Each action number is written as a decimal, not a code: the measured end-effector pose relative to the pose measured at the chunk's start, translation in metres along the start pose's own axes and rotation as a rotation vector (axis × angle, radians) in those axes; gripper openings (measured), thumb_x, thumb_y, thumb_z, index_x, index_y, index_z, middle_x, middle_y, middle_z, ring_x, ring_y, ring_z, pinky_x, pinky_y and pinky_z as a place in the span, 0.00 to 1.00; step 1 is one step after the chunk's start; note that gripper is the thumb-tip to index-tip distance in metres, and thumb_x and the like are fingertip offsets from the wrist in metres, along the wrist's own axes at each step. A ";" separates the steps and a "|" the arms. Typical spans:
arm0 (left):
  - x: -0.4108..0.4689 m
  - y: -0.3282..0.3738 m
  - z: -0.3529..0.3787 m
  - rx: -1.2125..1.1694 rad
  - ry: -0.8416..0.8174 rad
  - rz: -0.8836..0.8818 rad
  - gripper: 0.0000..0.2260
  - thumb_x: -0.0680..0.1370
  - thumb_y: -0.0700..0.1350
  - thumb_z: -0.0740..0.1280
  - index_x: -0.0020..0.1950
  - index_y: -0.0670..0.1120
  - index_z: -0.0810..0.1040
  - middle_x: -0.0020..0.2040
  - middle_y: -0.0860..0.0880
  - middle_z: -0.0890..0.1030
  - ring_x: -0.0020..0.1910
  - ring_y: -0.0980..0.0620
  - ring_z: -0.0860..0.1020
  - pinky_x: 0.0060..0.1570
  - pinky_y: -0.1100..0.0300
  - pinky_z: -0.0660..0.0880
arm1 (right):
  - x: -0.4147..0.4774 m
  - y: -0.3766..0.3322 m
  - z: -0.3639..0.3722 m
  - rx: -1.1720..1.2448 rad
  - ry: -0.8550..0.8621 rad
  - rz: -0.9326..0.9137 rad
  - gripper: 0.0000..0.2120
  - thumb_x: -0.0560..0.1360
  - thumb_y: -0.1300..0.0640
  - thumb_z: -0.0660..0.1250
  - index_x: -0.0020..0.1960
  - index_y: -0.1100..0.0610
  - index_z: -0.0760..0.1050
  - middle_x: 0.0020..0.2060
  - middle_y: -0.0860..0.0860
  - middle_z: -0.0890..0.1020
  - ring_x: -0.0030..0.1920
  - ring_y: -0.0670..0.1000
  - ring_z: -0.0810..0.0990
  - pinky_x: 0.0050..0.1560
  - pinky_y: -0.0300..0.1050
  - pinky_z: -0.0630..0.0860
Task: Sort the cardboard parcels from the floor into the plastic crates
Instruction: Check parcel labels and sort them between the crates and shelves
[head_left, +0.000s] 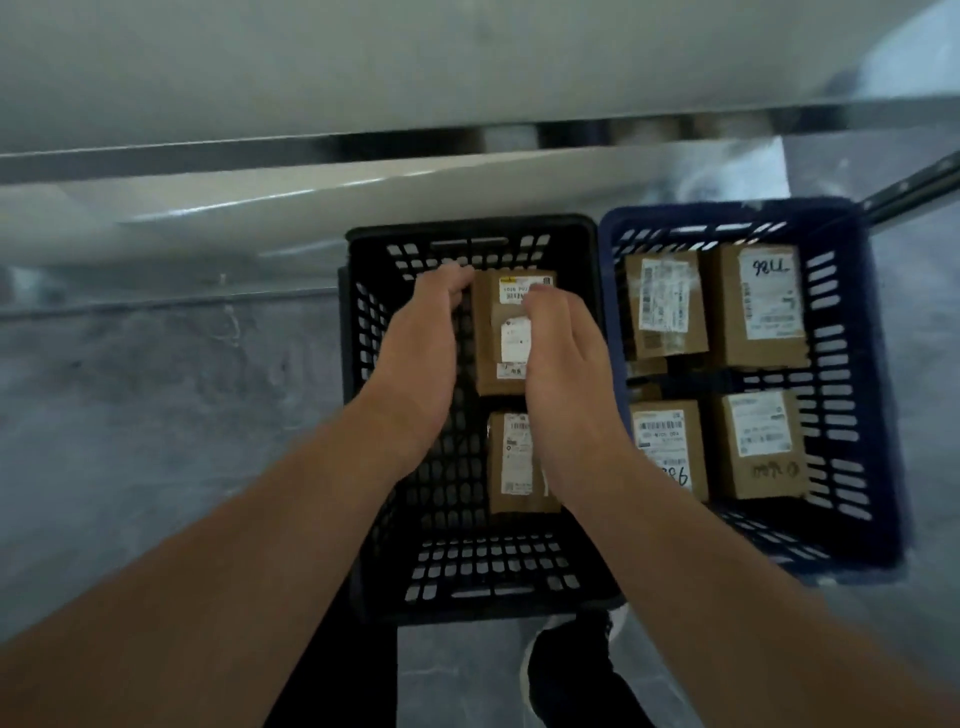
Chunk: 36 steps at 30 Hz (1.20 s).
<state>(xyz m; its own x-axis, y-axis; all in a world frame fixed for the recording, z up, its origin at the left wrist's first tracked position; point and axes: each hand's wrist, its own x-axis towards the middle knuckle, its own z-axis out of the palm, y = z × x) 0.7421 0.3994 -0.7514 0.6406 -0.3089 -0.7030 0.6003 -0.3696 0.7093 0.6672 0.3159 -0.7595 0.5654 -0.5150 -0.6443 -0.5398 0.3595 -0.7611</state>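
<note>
Inside the black crate (470, 228), at its far end, the far parcel (493, 358) sits between both hands: left hand (421, 358) fingers curl round its far-left corner, right hand (561, 374) fingers curl over its right edge. Stiff cardboard, likely light; opposite side faces give the surest hold.

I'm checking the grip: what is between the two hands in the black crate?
Head view: a cardboard parcel sits between the left hand and right hand, which grip it, in the black crate.

Bare left hand (421, 358), right hand (569, 379), forearms (249, 525); dark trousers (332, 675); black shoe (569, 670), pale-edged
</note>
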 end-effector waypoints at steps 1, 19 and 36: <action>-0.018 0.009 -0.003 -0.028 0.018 0.019 0.18 0.85 0.56 0.52 0.58 0.55 0.81 0.39 0.65 0.83 0.33 0.71 0.79 0.32 0.71 0.75 | -0.015 -0.011 -0.001 0.001 -0.035 -0.022 0.22 0.77 0.40 0.59 0.64 0.50 0.80 0.45 0.49 0.83 0.47 0.50 0.82 0.57 0.63 0.82; -0.469 0.159 -0.179 -0.259 0.345 0.393 0.34 0.70 0.70 0.56 0.75 0.61 0.71 0.76 0.59 0.70 0.76 0.58 0.66 0.76 0.43 0.63 | -0.437 -0.229 0.081 -0.434 -0.503 -0.464 0.43 0.73 0.24 0.49 0.86 0.38 0.60 0.85 0.37 0.61 0.83 0.38 0.59 0.86 0.57 0.58; -0.725 0.064 -0.467 -0.691 0.815 0.449 0.13 0.86 0.52 0.54 0.61 0.57 0.77 0.37 0.70 0.82 0.36 0.76 0.78 0.34 0.73 0.75 | -0.704 -0.181 0.349 -0.568 -0.902 -0.504 0.23 0.81 0.35 0.54 0.72 0.35 0.75 0.68 0.36 0.78 0.70 0.38 0.77 0.76 0.52 0.74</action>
<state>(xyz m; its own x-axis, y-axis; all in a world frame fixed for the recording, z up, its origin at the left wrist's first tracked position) 0.5397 1.0086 -0.1726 0.8299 0.4587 -0.3175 0.2130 0.2655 0.9403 0.5846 0.8849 -0.1944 0.9076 0.3185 -0.2736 -0.2009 -0.2429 -0.9490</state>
